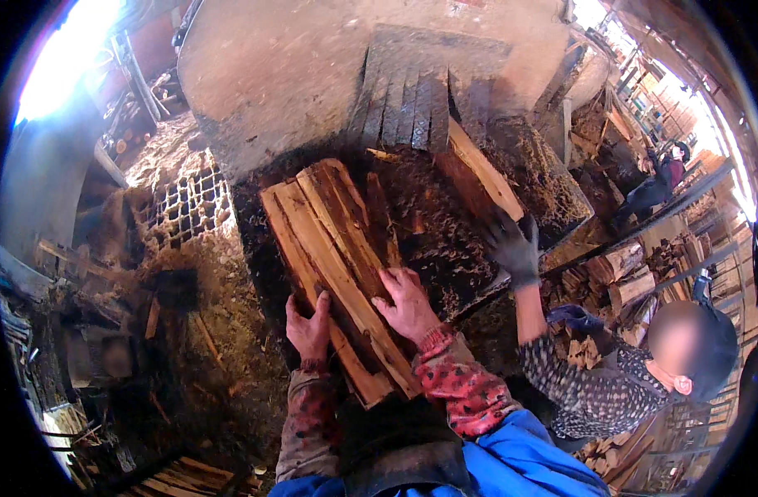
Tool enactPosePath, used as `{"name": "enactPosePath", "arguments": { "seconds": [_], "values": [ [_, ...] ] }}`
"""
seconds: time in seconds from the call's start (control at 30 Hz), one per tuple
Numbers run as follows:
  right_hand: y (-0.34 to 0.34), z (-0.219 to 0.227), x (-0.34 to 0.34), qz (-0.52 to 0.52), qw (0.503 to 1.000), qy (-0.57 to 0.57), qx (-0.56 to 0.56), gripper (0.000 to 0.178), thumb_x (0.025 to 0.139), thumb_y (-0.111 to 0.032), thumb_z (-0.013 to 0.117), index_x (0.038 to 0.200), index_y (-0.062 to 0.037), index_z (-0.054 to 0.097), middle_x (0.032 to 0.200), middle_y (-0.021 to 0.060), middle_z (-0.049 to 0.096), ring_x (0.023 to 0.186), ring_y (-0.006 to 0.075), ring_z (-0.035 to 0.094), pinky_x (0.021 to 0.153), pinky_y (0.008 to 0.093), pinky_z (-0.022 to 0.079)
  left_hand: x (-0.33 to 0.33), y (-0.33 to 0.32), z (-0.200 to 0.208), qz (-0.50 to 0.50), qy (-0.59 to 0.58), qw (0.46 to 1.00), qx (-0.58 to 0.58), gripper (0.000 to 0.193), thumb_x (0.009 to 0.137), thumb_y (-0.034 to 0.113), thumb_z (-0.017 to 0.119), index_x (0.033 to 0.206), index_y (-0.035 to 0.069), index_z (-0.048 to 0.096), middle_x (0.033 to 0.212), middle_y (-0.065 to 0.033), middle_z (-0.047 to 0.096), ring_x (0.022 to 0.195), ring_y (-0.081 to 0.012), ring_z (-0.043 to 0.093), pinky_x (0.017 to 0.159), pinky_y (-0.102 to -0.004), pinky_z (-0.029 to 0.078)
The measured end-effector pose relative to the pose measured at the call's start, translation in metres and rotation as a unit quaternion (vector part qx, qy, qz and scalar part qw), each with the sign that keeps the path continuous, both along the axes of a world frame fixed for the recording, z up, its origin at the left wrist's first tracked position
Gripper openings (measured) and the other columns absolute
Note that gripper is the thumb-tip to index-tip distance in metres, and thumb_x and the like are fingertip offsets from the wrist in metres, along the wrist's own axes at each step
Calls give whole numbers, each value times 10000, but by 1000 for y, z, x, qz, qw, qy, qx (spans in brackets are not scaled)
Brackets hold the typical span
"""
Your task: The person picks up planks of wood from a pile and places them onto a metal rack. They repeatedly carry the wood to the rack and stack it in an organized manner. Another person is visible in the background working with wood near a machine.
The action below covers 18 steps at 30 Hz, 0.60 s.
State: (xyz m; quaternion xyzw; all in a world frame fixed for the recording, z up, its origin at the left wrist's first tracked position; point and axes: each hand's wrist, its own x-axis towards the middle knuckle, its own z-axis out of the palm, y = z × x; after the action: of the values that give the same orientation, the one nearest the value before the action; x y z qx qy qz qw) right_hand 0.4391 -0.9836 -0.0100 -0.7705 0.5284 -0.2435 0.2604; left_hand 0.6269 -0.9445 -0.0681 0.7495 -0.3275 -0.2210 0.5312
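Note:
A bundle of split wood slats (333,248) lies lengthwise on a dark, chip-covered machine bed (445,240). My left hand (308,330) presses against the bundle's near left edge. My right hand (408,305) lies flat on top of the near right slats, fingers spread. Both hands touch the wood without wrapping around it. A co-worker's dark-gloved hand (514,245) rests on the bed's right edge, near a single plank (478,170) leaning toward the machine.
A big grey drum-shaped machine housing (296,66) with a ribbed chute (412,99) stands behind the bed. A metal grate (188,203) sits at left. Cut wood pieces (623,277) are piled at right beside the crouching co-worker (635,373). Another person (660,182) stands farther right.

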Motion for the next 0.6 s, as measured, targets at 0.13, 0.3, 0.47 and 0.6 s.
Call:
{"name": "enactPosePath", "arguments": {
  "seconds": [0.13, 0.3, 0.47, 0.6],
  "values": [
    [34, -11, -19, 4, 999, 30, -37, 528, 820, -148, 679, 1279, 46, 505, 1334, 219, 462, 1258, 366, 427, 1043, 381, 382, -3, 2, 0, 5, 16, 999, -31, 643, 744, 369, 794, 1186, -35, 561, 1011, -167, 684, 938, -232, 665, 840, -341, 507],
    [67, 1, -26, -4, 1000, 27, -6, 535, 889, -196, 606, 1354, 8, 439, 1392, 205, 392, 1247, 383, 431, 993, 414, 434, 5, -1, -31, -11, 47, 997, -64, 593, 763, 335, 789, 1165, -40, 566, 984, -143, 692, 900, -208, 667, 822, -326, 511],
    [64, -4, -31, -3, 999, 41, -9, 540, 888, -195, 608, 1363, -4, 436, 1400, 180, 389, 1245, 375, 437, 987, 407, 438, 2, -4, -27, -31, 105, 989, -100, 585, 768, 333, 790, 1151, -49, 566, 980, -127, 694, 891, -182, 658, 815, -316, 508],
    [62, -5, -30, 2, 998, 52, -23, 547, 883, -191, 610, 1366, -6, 433, 1395, 173, 392, 1238, 369, 446, 983, 405, 442, 1, -1, -12, -7, 37, 998, -51, 551, 777, 314, 785, 1133, -49, 573, 978, -127, 693, 892, -182, 656, 810, -311, 505]
  ]
}}
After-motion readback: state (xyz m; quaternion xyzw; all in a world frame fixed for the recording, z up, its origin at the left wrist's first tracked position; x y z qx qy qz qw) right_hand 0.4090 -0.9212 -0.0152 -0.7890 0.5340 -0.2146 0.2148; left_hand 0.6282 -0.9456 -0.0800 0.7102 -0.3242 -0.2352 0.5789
